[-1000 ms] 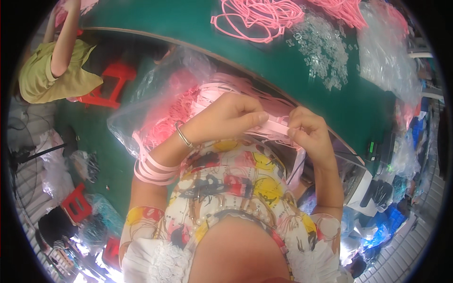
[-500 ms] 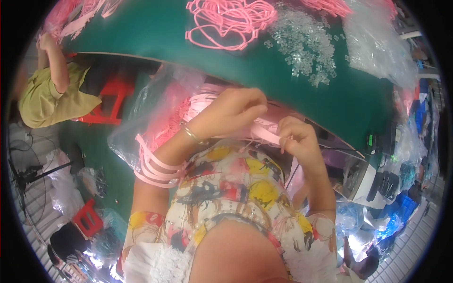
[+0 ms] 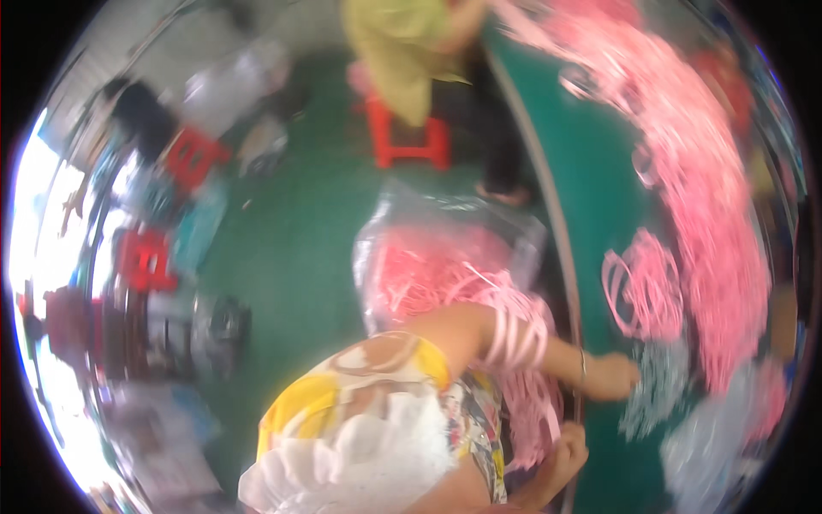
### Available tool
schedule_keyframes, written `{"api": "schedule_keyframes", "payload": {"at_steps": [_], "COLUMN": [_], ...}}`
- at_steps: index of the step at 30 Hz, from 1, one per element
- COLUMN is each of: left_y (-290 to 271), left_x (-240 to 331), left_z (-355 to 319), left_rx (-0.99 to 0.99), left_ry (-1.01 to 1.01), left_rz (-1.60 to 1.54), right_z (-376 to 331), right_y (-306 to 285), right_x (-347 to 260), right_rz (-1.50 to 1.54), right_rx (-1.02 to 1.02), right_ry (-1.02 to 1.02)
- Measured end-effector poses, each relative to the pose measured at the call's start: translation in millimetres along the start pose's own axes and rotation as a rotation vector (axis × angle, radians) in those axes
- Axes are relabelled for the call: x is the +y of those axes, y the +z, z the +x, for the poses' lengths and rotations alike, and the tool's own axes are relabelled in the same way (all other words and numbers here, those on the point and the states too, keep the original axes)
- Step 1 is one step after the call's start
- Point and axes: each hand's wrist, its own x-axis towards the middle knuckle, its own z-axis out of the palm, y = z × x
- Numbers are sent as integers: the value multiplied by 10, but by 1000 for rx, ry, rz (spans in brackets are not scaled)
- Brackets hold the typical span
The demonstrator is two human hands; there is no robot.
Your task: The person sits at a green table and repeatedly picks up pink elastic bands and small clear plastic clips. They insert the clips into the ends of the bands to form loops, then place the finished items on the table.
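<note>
My left hand (image 3: 615, 377) is over the green table at the near edge of a pile of small clear plastic clips (image 3: 658, 385). Its fingers look curled; blur hides whatever is in them. Several pink straps (image 3: 518, 338) are looped around my left forearm, and a metal bangle circles that wrist. Low in the picture, my right hand (image 3: 563, 454) is closed on a pink strap (image 3: 550, 421) beside the table edge. A bunch of pink straps (image 3: 529, 420) hangs between my body and the table.
A coiled bundle of pink straps (image 3: 644, 287) and a long heap of pink straps (image 3: 711, 223) cover much of the table (image 3: 604, 180). A clear bag of pink straps (image 3: 428, 265) stands on the floor. Beyond it are a red stool (image 3: 409, 137) and another person (image 3: 402, 51).
The view has swung left, showing more floor. My left hand has moved from the straps at my lap to the clip pile. The right hand still grips a pink strap.
</note>
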Motion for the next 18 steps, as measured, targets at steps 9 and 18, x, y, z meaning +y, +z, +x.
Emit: {"api": "schedule_keyframes", "payload": {"at_steps": [9, 18], "left_y": [-95, -446], "left_x": [191, 95], "left_z": [81, -101], "left_rx": [-245, -207], "left_ry": [196, 189], "left_rz": [108, 190], "right_z": [383, 691], "right_y": [245, 467], "right_x": [0, 54], "right_rz": [-105, -60], "right_rx": [-289, -544], "right_ry": [-203, -296]}}
